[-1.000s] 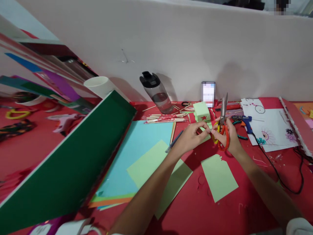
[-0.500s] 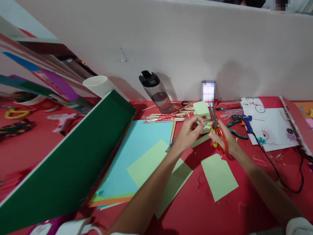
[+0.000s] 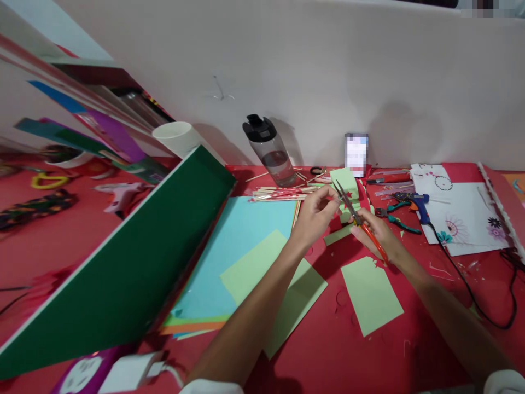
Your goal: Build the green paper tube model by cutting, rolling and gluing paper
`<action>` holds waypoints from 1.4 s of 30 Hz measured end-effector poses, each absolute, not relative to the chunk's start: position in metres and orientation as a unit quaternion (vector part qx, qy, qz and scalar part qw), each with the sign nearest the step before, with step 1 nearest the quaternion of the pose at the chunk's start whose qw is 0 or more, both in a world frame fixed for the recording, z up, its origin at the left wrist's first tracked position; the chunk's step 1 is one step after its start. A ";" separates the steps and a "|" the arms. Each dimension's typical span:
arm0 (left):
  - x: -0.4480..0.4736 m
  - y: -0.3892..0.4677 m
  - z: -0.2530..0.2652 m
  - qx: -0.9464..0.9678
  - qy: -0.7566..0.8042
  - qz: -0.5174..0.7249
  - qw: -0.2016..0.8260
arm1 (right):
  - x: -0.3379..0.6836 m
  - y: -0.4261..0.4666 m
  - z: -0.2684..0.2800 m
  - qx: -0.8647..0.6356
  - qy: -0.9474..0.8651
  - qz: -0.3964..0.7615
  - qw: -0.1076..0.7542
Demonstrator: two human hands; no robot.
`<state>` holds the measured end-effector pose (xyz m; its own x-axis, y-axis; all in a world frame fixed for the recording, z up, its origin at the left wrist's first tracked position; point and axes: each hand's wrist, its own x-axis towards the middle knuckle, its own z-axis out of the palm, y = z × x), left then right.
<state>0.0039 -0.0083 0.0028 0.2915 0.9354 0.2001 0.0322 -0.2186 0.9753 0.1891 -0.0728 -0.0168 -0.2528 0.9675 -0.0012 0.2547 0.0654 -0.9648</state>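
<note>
My right hand [image 3: 376, 234] is wrapped round the scissors [image 3: 374, 238], which have red handles and some yellow inside. Their metal blades point up and left, the tips close to the fingers of my left hand [image 3: 315, 218]. That hand is closed in a pinch; whatever sits between thumb and finger is too small to make out. Just behind both hands lie pale green paper pieces [image 3: 344, 179] and a small red star. A narrow green strip [image 3: 338, 234] rests below the blades. Nearer to me lies a pale green sheet [image 3: 372, 298] with a notched top edge.
Blue and green sheets [image 3: 250, 219] are stacked at left beside a large dark green board [image 3: 135, 241]. Wooden sticks [image 3: 283, 193] and a water bottle [image 3: 273, 156] stand behind. Teal pliers [image 3: 397, 218], a blue glue gun [image 3: 420, 207] with cord and a lit phone [image 3: 356, 155] are at right.
The scissors have turned in my right hand, their blades swinging left toward my left fingertips. My left hand stays pinched. The whole view has shifted slightly.
</note>
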 end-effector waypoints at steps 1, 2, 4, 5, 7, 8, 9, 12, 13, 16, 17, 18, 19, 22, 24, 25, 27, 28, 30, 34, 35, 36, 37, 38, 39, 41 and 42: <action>0.004 -0.008 0.003 0.633 0.382 0.455 0.496 | 0.189 -0.073 -0.017 -0.487 -0.628 0.479 0.372; 0.004 -0.009 0.003 0.632 0.382 0.455 0.497 | 0.188 -0.073 -0.017 -0.489 -0.628 0.477 0.372; 0.004 -0.009 0.002 0.630 0.381 0.455 0.501 | 0.188 -0.073 -0.018 -0.491 -0.628 0.475 0.374; 0.004 -0.009 0.003 0.629 0.381 0.454 0.504 | 0.188 -0.073 -0.018 -0.491 -0.628 0.473 0.375; 0.004 -0.009 0.003 0.629 0.381 0.451 0.506 | 0.188 -0.073 -0.019 -0.489 -0.629 0.471 0.378; 0.004 -0.009 0.003 0.629 0.382 0.450 0.506 | 0.188 -0.073 -0.019 -0.490 -0.628 0.470 0.379; 0.004 -0.009 0.003 0.629 0.382 0.450 0.506 | 0.188 -0.073 -0.020 -0.492 -0.627 0.470 0.379; 0.004 -0.010 0.004 0.627 0.381 0.452 0.507 | 0.188 -0.073 -0.019 -0.498 -0.624 0.469 0.377; 0.004 -0.010 0.004 0.627 0.379 0.453 0.508 | 0.188 -0.073 -0.019 -0.500 -0.623 0.470 0.377; 0.004 -0.010 0.004 0.626 0.377 0.453 0.511 | 0.188 -0.072 -0.019 -0.501 -0.620 0.473 0.375; 0.004 -0.010 0.004 0.626 0.377 0.453 0.510 | 0.188 -0.072 -0.019 -0.500 -0.621 0.474 0.374; 0.004 -0.010 0.004 0.627 0.377 0.454 0.509 | 0.187 -0.072 -0.018 -0.499 -0.622 0.475 0.373; 0.004 -0.010 0.004 0.627 0.377 0.455 0.508 | 0.187 -0.072 -0.018 -0.498 -0.622 0.476 0.372; 0.004 -0.009 0.004 0.626 0.377 0.456 0.507 | 0.187 -0.072 -0.017 -0.499 -0.620 0.478 0.372; 0.004 -0.009 0.003 0.625 0.379 0.456 0.508 | 0.187 -0.073 -0.016 -0.501 -0.619 0.476 0.373; 0.004 -0.009 0.003 0.625 0.380 0.455 0.507 | 0.187 -0.073 -0.016 -0.501 -0.620 0.475 0.373; 0.004 -0.010 0.004 0.626 0.382 0.452 0.508 | 0.187 -0.073 -0.016 -0.502 -0.620 0.475 0.372; 0.004 -0.010 0.004 0.626 0.383 0.450 0.508 | 0.187 -0.073 -0.016 -0.502 -0.619 0.477 0.370; 0.004 -0.010 0.005 0.626 0.384 0.449 0.508 | 0.187 -0.073 -0.016 -0.504 -0.615 0.484 0.367; 0.004 -0.011 0.006 0.627 0.390 0.443 0.509 | 0.186 -0.074 -0.014 -0.508 -0.604 0.491 0.369; 0.004 -0.011 0.006 0.627 0.391 0.441 0.509 | 0.186 -0.074 -0.014 -0.509 -0.602 0.491 0.371; 0.004 -0.011 0.006 0.627 0.392 0.441 0.509 | 0.186 -0.074 -0.013 -0.510 -0.601 0.490 0.372; 0.004 -0.011 0.006 0.627 0.392 0.441 0.508 | 0.186 -0.074 -0.013 -0.511 -0.600 0.489 0.373; 0.005 -0.011 0.006 0.627 0.392 0.442 0.508 | 0.186 -0.074 -0.013 -0.512 -0.600 0.488 0.373; 0.005 -0.011 0.006 0.627 0.392 0.443 0.508 | 0.186 -0.074 -0.014 -0.512 -0.601 0.487 0.373; 0.005 -0.011 0.006 0.626 0.390 0.445 0.508 | 0.186 -0.074 -0.014 -0.510 -0.605 0.485 0.372; 0.005 -0.011 0.006 0.626 0.388 0.446 0.509 | 0.186 -0.074 -0.015 -0.508 -0.607 0.485 0.372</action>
<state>0.0050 -0.0105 0.0063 0.3008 0.9396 0.1635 0.0313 -0.1810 0.9830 0.1859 -0.0741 -0.0147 -0.2079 0.9773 -0.0409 0.2565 0.0142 -0.9664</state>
